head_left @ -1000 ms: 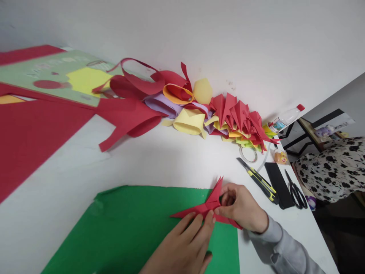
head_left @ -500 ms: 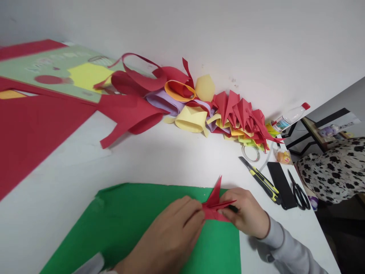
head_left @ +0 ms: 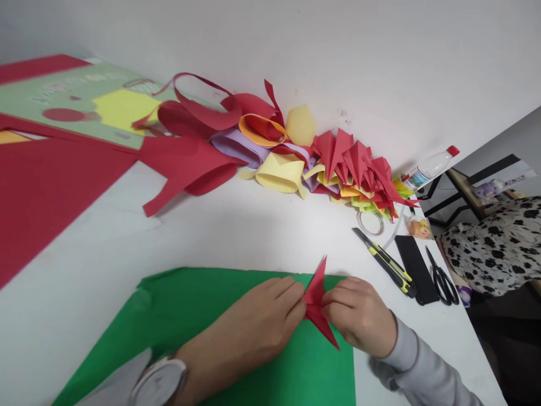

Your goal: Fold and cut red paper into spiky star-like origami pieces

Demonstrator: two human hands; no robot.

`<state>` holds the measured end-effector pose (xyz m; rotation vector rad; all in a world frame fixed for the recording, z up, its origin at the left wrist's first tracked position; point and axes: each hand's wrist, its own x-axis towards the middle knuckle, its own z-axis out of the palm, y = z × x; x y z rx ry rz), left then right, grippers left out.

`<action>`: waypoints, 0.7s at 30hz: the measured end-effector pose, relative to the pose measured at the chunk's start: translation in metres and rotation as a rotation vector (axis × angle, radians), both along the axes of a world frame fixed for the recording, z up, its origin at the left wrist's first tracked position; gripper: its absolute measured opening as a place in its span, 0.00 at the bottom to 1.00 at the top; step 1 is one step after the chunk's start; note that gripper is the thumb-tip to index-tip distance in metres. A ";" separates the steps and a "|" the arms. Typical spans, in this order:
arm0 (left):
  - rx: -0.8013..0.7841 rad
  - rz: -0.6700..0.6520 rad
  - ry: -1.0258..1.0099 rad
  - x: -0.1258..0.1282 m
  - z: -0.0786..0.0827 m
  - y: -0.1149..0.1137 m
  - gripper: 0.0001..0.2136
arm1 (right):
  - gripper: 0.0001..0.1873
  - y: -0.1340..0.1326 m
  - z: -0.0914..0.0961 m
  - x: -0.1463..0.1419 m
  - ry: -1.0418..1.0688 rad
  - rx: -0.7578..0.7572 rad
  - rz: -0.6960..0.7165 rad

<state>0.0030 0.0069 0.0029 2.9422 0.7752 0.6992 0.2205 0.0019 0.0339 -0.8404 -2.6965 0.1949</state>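
A red folded paper piece point(head_left: 316, 294) with pointed ends is held above a green sheet point(head_left: 177, 316). Its one tip points up and away, the other down toward the sheet's front. From the left, my left hand point(head_left: 266, 316) pinches the piece's edge, with a watch point(head_left: 158, 383) on that wrist. My right hand point(head_left: 359, 313) is closed on the opposite side, fingertips pressed to the paper. The fingertips of both hands are partly hidden.
Red folded paper cranes point(head_left: 355, 163) and rolled paper pieces point(head_left: 279, 172) lie along the wall. Right of the green sheet are a utility knife point(head_left: 384, 262), a black case point(head_left: 416, 270), scissors point(head_left: 442, 276), a tape roll point(head_left: 371, 223) and a bottle point(head_left: 429, 169). A person in patterned clothing point(head_left: 494, 248) is at far right.
The red paper has opened out, one point swinging down toward me. My right hand has shifted its grip, and the left forearm with its watch has come further into view.
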 end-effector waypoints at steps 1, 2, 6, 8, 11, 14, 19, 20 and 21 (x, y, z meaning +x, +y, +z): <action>0.024 -0.011 0.032 -0.001 0.001 -0.001 0.13 | 0.16 -0.001 0.001 0.000 -0.024 0.027 0.014; 0.041 -0.014 0.059 -0.001 0.001 -0.001 0.12 | 0.16 -0.003 0.001 0.000 -0.047 0.047 0.024; 0.071 -0.014 0.109 -0.003 0.002 -0.002 0.08 | 0.11 -0.003 0.006 0.002 -0.017 0.001 0.017; 0.068 -0.012 0.119 -0.003 0.001 -0.002 0.07 | 0.09 0.000 0.008 0.004 0.087 -0.144 0.025; 0.059 -0.011 0.129 -0.003 0.000 -0.002 0.09 | 0.12 0.007 0.009 0.010 0.184 -0.310 0.048; 0.053 0.000 0.112 -0.003 -0.001 -0.002 0.12 | 0.14 0.010 0.004 0.014 0.188 -0.314 0.035; 0.060 0.009 0.088 -0.003 0.000 0.000 0.13 | 0.16 0.008 -0.005 0.013 0.205 -0.228 -0.002; 0.059 0.006 0.090 -0.003 0.000 0.000 0.13 | 0.16 0.007 -0.006 0.012 0.216 -0.215 -0.008; 0.057 0.003 0.094 -0.003 0.000 0.000 0.13 | 0.17 0.007 -0.005 0.011 0.229 -0.213 -0.017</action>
